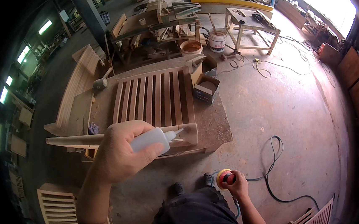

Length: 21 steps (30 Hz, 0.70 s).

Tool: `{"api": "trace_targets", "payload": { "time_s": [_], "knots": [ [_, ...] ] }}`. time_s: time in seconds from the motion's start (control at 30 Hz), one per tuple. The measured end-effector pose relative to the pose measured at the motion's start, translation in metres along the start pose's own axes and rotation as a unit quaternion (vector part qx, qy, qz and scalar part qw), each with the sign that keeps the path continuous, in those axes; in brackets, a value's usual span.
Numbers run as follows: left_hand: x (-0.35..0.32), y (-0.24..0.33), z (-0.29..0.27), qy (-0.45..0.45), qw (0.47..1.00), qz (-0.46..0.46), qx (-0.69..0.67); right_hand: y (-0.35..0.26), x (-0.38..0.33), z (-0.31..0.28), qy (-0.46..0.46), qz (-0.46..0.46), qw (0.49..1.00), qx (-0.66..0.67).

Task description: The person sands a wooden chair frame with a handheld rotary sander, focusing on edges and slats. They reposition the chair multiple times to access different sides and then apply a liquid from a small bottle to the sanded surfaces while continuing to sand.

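Note:
My left hand (121, 154) is wrapped round a translucent white squeeze bottle (149, 140), tilted with its thin nozzle toward the right. The bottle is above the near end of a slatted wooden panel (189, 96) on the workbench. Along that end runs a pale, curved wooden rail (74, 140), partly hidden behind my left hand. Low on the right, beside my feet, my right hand (238, 187) grips a round red and yellow sander (223, 177) by its black top. A dark hose (269, 180) trails from near the sander across the floor.
An opened cardboard box (206, 88) stands at the panel's right edge, and a mallet (100, 83) lies at its far left. Beyond are buckets (217, 40), a wood-laden bench and a small table (251, 22). Slatted panels (58, 212) lean low on both sides. Cables cross the floor.

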<state>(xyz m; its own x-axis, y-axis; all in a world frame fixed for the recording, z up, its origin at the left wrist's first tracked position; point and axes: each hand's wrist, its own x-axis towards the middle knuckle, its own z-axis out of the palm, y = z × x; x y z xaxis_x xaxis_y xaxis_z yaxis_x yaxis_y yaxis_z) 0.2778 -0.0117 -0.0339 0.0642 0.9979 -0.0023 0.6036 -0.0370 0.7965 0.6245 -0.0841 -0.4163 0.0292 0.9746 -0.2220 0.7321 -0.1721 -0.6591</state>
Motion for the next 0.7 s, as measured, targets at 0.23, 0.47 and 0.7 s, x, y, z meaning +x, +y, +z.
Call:
{"api": "trace_targets", "payload": {
  "time_s": [0.23,0.47,0.7],
  "knots": [
    [-0.003,0.000,-0.006,-0.009,1.000,-0.017,0.005,-0.002,-0.002,-0.001,-0.016,0.037,0.999,0.015],
    [-0.003,-0.004,-0.005,-0.017,1.000,0.001,-0.023,-0.002,-0.002,-0.005,0.037,0.011,0.998,0.041],
    [-0.004,-0.020,-0.003,-0.009,0.998,0.057,-0.019,-0.014,-0.012,-0.021,0.103,0.096,0.973,0.184]
  ]
}}
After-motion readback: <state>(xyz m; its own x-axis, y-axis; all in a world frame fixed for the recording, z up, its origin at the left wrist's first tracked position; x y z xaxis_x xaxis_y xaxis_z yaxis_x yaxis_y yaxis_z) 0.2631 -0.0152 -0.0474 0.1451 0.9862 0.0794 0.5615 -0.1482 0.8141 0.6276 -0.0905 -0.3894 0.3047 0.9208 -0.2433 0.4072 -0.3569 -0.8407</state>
